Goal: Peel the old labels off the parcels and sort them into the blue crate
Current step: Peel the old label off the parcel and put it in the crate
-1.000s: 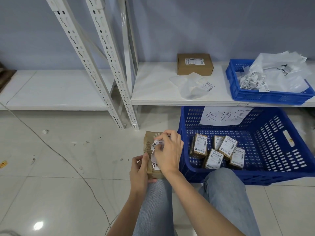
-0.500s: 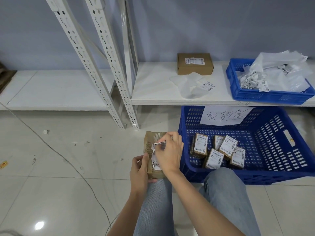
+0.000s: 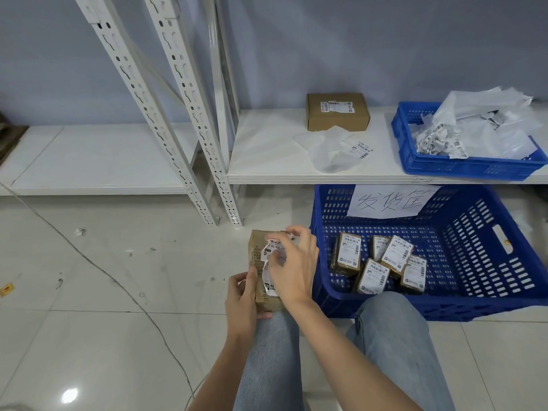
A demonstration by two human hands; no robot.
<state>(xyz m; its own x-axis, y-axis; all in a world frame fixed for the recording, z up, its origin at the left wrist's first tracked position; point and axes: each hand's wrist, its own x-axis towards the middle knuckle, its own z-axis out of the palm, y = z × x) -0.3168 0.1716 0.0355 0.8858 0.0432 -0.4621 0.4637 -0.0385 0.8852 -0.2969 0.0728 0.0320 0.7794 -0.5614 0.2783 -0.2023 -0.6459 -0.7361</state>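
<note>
two blue perforated plastic crates: a large one on the floor at the right (image 3: pixel 504 280) and a smaller one on the white shelf, far right (image 3: pixel 462 167). five small brown labelled parcels lie in the floor crate (image 3: pixel 378 262), one more small brown parcel is held near centre (image 3: pixel 256 247), and one larger brown cardboard box sits on the shelf (image 3: pixel 336 114). two hands, left (image 3: pixel 241 301) and right (image 3: pixel 292 265); one white handwritten paper sign on the floor crate (image 3: pixel 391 201).

right hand (image 3: pixel 292 266) covers the right side of the parcel (image 3: pixel 257 256) and most of its label (image 3: pixel 270 253); fingertips blurred, grip unclear. left hand (image 3: pixel 241 298) hides the parcel's lower left. label print too small to read. at 3 o'clock the blue crate (image 3: pixel 474 310) and upper crate (image 3: pixel 462 167) are cut by the frame edge. forearms cut at 6 o'clock.
</note>
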